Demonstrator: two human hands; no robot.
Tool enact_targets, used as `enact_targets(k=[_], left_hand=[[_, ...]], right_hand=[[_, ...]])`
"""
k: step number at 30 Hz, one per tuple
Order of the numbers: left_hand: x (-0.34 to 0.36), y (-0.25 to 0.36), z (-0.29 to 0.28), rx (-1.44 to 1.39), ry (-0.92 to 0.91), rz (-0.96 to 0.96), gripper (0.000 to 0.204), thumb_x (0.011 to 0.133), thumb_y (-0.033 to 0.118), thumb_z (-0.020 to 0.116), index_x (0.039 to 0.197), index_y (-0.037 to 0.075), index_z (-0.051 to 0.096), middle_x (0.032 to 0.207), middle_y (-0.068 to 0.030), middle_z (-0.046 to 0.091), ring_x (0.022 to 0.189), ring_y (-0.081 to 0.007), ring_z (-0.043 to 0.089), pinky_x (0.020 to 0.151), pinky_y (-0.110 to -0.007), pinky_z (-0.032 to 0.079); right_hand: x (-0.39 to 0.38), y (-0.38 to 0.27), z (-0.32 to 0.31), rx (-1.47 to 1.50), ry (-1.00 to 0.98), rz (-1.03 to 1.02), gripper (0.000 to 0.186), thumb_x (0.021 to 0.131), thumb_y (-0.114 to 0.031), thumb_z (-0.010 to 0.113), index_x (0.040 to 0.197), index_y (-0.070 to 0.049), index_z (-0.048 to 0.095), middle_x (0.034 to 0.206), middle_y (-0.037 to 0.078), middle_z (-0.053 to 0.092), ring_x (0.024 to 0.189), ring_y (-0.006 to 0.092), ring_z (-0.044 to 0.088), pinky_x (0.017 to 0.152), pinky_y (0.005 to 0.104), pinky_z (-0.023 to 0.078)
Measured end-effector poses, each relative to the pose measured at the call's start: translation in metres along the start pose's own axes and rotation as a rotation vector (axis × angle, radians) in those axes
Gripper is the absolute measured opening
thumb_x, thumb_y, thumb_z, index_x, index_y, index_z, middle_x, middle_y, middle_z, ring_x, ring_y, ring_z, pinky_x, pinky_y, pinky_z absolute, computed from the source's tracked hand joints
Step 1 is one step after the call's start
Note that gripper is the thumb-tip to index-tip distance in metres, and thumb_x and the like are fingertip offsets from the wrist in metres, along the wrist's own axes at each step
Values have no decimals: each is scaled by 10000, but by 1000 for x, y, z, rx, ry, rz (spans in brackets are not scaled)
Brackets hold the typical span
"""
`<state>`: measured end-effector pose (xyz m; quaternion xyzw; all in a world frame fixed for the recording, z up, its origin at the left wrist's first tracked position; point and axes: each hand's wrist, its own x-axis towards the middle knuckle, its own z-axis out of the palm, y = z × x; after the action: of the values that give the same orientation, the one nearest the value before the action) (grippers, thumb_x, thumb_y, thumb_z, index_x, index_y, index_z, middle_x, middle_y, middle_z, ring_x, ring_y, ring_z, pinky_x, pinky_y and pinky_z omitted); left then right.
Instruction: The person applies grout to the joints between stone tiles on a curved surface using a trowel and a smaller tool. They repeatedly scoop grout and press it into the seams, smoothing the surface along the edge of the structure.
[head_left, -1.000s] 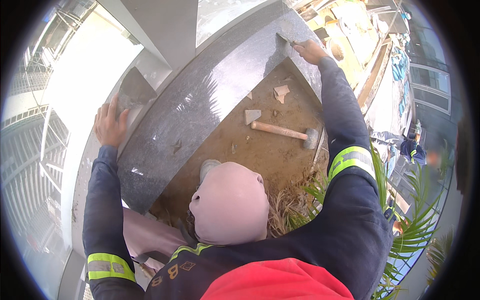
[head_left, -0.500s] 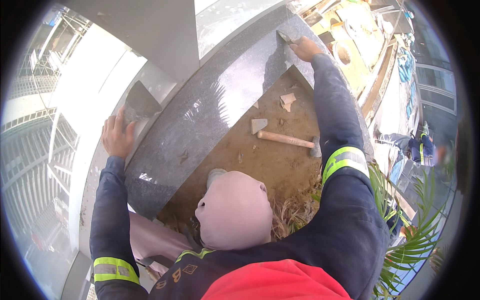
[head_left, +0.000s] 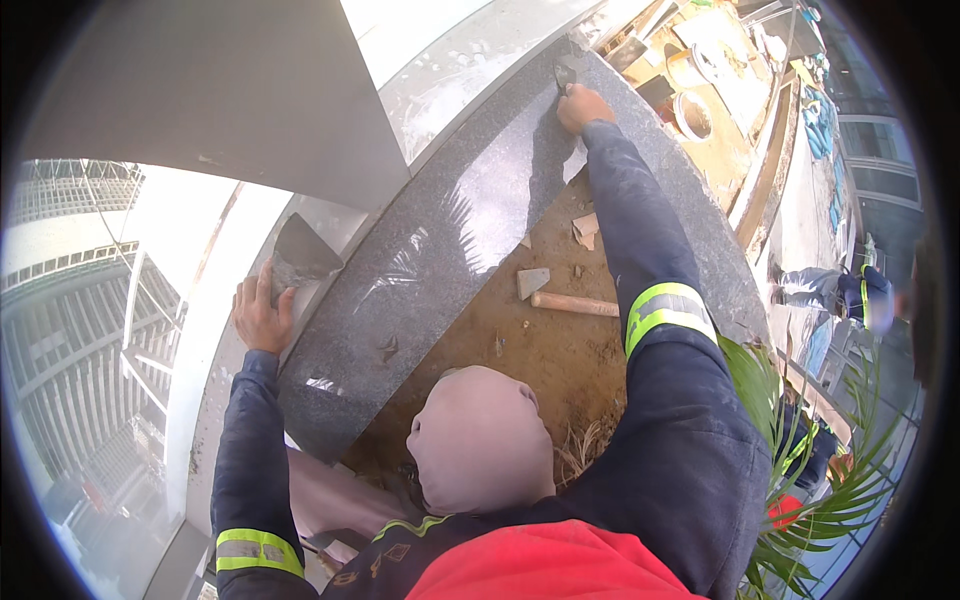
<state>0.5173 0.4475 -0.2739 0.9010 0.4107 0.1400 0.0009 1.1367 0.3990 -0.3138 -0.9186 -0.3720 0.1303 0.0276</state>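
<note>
My right hand is closed around a small trowel, its blade against the far end of the grey stone slab. My left hand rests on the pale ledge to the left, fingers spread. Its fingertips reach the lower edge of a dark grey flat piece. On the brown soil right of the slab lies a hammer; my right arm hides its head. Beside its handle sits a small grey stone fragment.
A grey column rises beyond the left hand. Broken tile pieces lie on the soil. Palm fronds stand at the lower right. A bucket and planks are at the far right, where another person is.
My right hand and the trowel have shifted slightly left along the slab's far end. My right forearm now covers the hammer head. The left hand stays on the ledge.
</note>
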Motion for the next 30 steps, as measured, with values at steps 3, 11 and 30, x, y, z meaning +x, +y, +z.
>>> enact_targets(k=[3,11,30], left_hand=[[-4,-2,0,-1,2,-2,589,878,278,731,1423,110,584,1007,-112,619,939,-303,602,820,-431,484],[2,6,7,-62,9,9,594,880,319,726,1422,117,587,1004,-95,619,936,-297,602,818,-429,481],[1,4,3,-9,-10,-8,600,870,324,734,1419,136,585,999,-79,615,944,-284,604,822,-434,479]], right_hand=[[2,4,-26,-7,-128,-124,416,991,-331,509,1281,-89,683,1285,224,677,1242,402,621,1056,463,485],[44,68,-46,75,78,-25,399,997,-329,533,1252,-74,705,1245,249,682,1187,424,635,1032,484,487],[83,45,-43,83,33,-12,498,1010,-396,526,1270,4,666,1346,254,632,1270,403,600,1066,481,474]])
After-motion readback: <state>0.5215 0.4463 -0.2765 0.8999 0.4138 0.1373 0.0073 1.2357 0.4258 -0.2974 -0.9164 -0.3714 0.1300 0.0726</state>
